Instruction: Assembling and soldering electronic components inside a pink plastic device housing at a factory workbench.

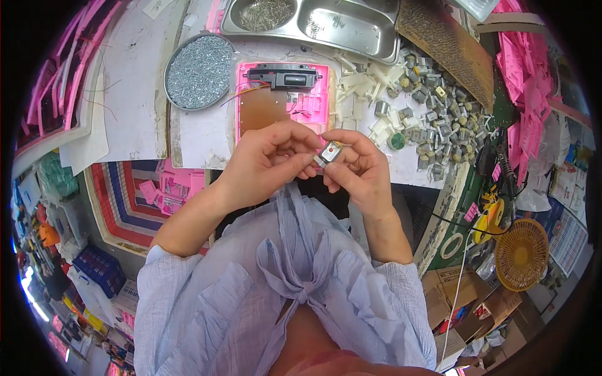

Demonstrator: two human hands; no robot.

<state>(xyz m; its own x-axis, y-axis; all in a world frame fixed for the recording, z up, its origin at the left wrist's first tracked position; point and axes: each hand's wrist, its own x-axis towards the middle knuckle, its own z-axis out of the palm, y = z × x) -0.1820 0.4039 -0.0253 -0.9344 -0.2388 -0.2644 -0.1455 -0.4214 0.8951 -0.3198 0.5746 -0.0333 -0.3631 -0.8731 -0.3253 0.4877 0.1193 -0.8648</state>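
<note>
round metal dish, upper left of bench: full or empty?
Full: the round metal dish is heaped edge to edge with small silvery screws; none of its bottom shows.

Two hands (266, 160) (357, 166) — one small motor (328, 153) — one fan (522, 254)

you're at a cluttered white worktable (135, 94), paper-covered, with a steel double tray (351, 25) along its far edge. a striped woven mat (119, 200) and cardboard boxes (458, 294) sit below, beside a small yellow fan (522, 254).

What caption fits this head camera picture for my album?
Left hand and right hand hold a small silver motor above a pink plastic panel.
</note>
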